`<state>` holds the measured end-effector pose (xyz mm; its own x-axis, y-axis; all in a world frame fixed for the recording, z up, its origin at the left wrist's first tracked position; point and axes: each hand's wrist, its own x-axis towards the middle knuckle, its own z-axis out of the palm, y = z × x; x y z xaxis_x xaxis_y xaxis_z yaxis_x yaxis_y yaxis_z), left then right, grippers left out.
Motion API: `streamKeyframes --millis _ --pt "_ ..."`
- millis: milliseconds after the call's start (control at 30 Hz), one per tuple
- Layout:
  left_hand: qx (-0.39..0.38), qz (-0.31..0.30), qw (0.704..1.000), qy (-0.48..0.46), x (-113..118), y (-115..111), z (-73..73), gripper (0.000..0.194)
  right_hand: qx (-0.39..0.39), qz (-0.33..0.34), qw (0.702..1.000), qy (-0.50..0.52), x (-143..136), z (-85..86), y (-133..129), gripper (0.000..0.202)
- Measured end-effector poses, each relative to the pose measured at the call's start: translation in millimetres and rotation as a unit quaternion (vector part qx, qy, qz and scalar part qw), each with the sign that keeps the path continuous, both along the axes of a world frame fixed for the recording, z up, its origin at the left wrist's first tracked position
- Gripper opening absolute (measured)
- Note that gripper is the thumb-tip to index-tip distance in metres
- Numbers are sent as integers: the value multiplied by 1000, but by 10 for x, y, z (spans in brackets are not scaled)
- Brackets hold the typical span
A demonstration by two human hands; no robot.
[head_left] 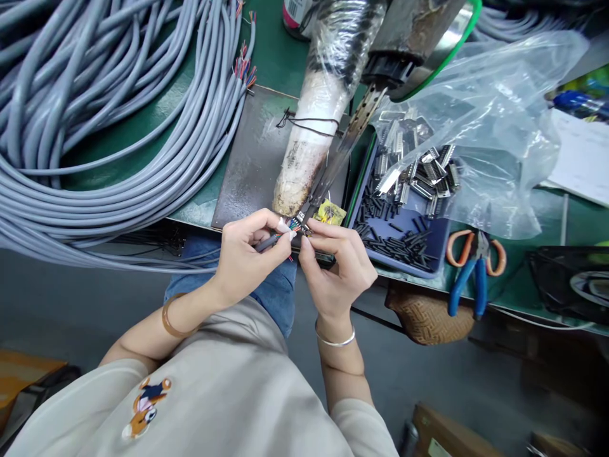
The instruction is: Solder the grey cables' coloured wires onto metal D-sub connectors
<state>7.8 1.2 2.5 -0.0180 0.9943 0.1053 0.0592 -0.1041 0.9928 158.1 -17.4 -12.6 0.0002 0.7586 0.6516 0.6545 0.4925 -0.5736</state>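
Nearest you: your beige shirt [228, 393], embroidered bear on it, jeans [278, 295] beyond. Brown bangle [170, 317] on your left wrist, silver bangle [337, 343] on your right.

Your left hand [240, 260] has thumb and forefinger pinching a grey cable [268, 243] near its stripped end; white coverings on those two fingertips. Coloured wires [295, 225] poke out past them, fanned, at the table edge. Your right hand [342, 266] meets them there, thumb and fingers bent close around the wire ends; can't tell what's between them, too small.

Just beyond: a long metal shaft [364, 114] slants down, low end right by the wires. Beside it, a film-wrapped tube [311, 105], dark string tied round, scorched at the bottom, over a dark plate [252, 158]. Yellow piece [330, 214] just past your right fingers.

To the right, a blue tray [441, 238] with short black sleeves [412, 251] in front, metal connectors [432, 168] behind, clear bag [504, 127] partly over it. Blue-handled pliers [480, 282] and orange handles [498, 257] near its right side, at the edge. Left, a big grey cable bundle [143, 200], ends stripped. Far back, a bottle [295, 16] on the green table [273, 54].
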Motion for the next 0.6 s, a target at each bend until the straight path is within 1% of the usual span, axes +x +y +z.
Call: streamKeyframes --millis 167,267,467,533,600 --pt "22 1 1000 -5 -9 5 14 12 6 -8 1000 -1 -19 37 27 17" --pt "12 -4 1000 -8 -26 -4 21 12 14 -9 1000 -12 -27 45 18 19" --pt "-55 -14 998 -8 -44 -23 -7 12 48 -5 994 -99 -17 12 -22 20" --pt "-83 -23 996 -36 -55 -12 1 14 51 -4 994 -94 13 -5 -39 18" --pt "-138 -58 985 -82 -84 11 32 19 56 3 996 -62 63 -39 -62 16"
